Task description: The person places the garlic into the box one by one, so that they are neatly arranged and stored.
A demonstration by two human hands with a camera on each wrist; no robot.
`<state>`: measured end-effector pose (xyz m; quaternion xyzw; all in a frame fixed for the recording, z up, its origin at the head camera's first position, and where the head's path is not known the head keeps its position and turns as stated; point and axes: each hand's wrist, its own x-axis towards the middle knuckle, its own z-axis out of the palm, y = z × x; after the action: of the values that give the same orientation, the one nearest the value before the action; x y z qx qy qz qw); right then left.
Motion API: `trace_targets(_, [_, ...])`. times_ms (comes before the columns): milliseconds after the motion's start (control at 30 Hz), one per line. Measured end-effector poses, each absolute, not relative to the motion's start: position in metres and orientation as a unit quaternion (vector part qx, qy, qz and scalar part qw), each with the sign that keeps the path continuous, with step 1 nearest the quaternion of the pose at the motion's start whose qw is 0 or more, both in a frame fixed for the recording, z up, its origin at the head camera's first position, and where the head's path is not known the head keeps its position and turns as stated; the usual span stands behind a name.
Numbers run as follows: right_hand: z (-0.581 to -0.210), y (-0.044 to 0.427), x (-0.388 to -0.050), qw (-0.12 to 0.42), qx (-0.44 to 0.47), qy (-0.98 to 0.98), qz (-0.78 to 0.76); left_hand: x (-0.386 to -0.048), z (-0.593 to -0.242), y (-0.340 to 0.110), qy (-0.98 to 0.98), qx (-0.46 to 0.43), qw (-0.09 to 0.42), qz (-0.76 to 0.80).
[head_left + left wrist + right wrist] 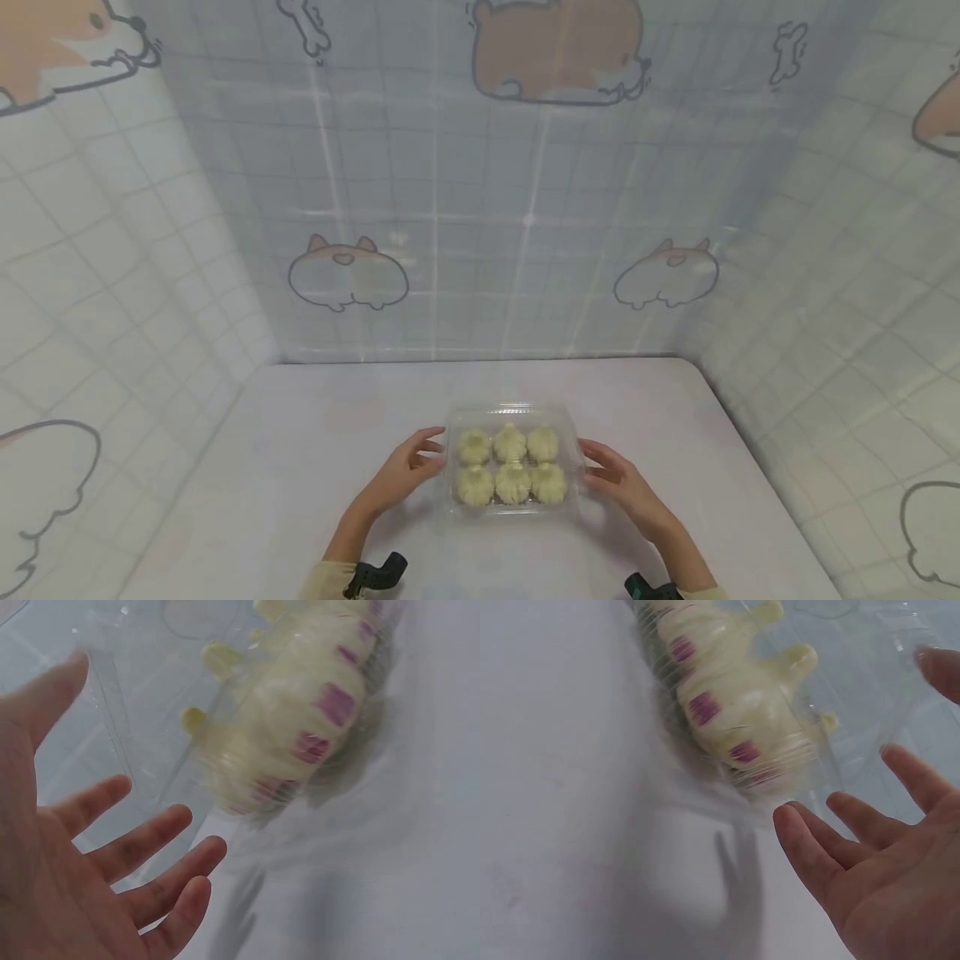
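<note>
A clear plastic box (511,507) sits on the white table between the two hands, its transparent lid over the top. Inside are several pale garlic bulbs (513,482) in two rows, with short stems and purple patches showing in the wrist views. The left hand (408,468) is at the box's left side, fingers spread and nearly straight in the left wrist view. On the opposite side is the right hand (621,483), its fingers likewise extended towards the box wall. Whether the fingertips touch the plastic I cannot tell. Neither hand grips anything.
The white table (315,467) is bounded by a back wall (480,192) and side walls covered with tile-and-dog-patterned sheeting. Dark straps with camera mounts (378,573) are on both wrists.
</note>
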<state>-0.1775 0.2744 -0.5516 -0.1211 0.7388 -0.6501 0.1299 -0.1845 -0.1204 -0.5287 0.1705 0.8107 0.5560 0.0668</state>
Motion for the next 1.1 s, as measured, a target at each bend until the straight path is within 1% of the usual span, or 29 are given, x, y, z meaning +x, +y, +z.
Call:
trace_targets(200, [-0.558,0.271,-0.170,0.132,-0.119,0.739,-0.650,-0.177,-0.526,-0.119,0.809,0.175,0.071,0.557])
trace_targets(300, [-0.558,0.269,-0.166,0.130,-0.109,0.747,-0.643,-0.177,-0.534,-0.119,0.807,0.165,0.077,0.562])
trace_targets(533, [-0.558,0.269,-0.162,0.142,-0.105,0.751,-0.637,-0.179,-0.566,-0.122,0.804,0.135,0.075,0.574])
trace_targets(700, [-0.559,0.270,-0.159,0.147,-0.105,0.741,-0.647,-0.175,-0.572,-0.122,0.793,0.140,0.078,0.589])
trace_targets(933, [-0.563,0.268,-0.155,0.138,-0.092,0.751,-0.639,-0.168,-0.576,-0.121,0.773,0.139,0.087,0.613])
trace_targets(1100, [-0.566,0.267,-0.152,0.140,-0.090,0.752,-0.637,-0.160,-0.579,-0.117,0.770,0.139,0.064,0.619])
